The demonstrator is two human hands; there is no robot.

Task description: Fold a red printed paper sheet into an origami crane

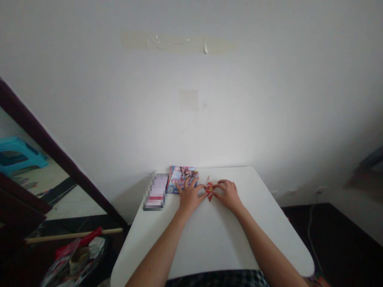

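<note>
A small red patterned piece of folded paper [209, 190], pointed at top and bottom, lies on the white table between my two hands. My left hand [190, 195] has its thumb and index finger on the paper's left edge, while its other fingers spread over the lower part of a colourful illustrated booklet [182, 175]. At the paper's right edge, my right hand [229, 194] grips it between thumb and index finger, the remaining fingers curled. Fingertips cover both side edges of the paper.
A blurred-out phone [157, 191] lies on the left of the white table [215, 243], beside the booklet. The table's far edge meets a wall [227, 119]. On the floor at left are a bag of items [79, 259] and a wooden stick [74, 235].
</note>
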